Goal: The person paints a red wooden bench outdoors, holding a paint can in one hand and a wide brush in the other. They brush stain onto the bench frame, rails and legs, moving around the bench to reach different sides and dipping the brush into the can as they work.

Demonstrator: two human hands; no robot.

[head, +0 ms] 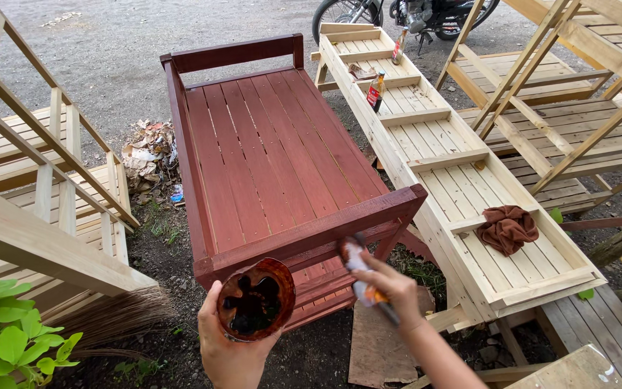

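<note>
We record a slatted wooden bench point(275, 155) stained reddish brown, its coat even across the slats and rails, standing on bare ground between unpainted pale frames point(462, 166). The right hand point(391, 282) is closed around a paintbrush point(360, 270), bristles touching the near rail. The left hand point(228, 346) cups a round container point(255, 299) of dark stain just below that rail.

Daylight is falling on the gravel ground point(109, 50); unpainted wooden frames point(462, 166) are lying around, a motorcycle point(412, 14) is standing behind.
</note>
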